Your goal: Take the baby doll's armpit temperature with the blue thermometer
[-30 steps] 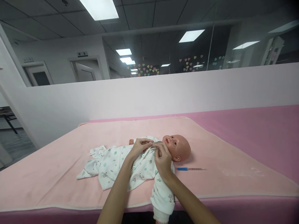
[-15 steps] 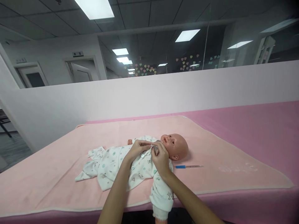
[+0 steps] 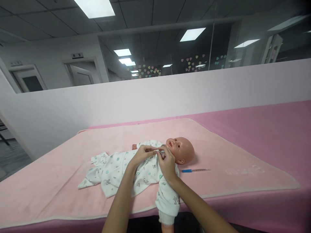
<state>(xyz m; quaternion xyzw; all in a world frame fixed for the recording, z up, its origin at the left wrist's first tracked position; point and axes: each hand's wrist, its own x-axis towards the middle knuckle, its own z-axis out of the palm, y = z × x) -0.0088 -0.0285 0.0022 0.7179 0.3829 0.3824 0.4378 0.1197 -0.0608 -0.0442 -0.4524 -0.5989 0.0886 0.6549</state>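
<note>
A baby doll [image 3: 182, 149] lies on its back with its head to the right. It wears a white printed baby outfit [image 3: 116, 170], and one sleeved arm hangs over the table's front edge. At the neckline, my left hand [image 3: 143, 155] pinches the front of the clothing. My right hand [image 3: 167, 161] grips the same spot from the other side, its fingertips meeting the left ones just below the doll's chin. What exactly lies between the fingertips is hidden. Beside the doll's head rests a thermometer [image 3: 196, 170] with a blue end.
A peach blanket [image 3: 73, 152] covers much of the pink surface [image 3: 267, 123]. Behind it stands a low white wall [image 3: 155, 97] with glass above. The front edge of the table runs close beneath my forearms.
The view has shifted slightly. Both hands stay at the neckline, their fingertips a little closer together; a button seen earlier beside the left hand is now covered.
</note>
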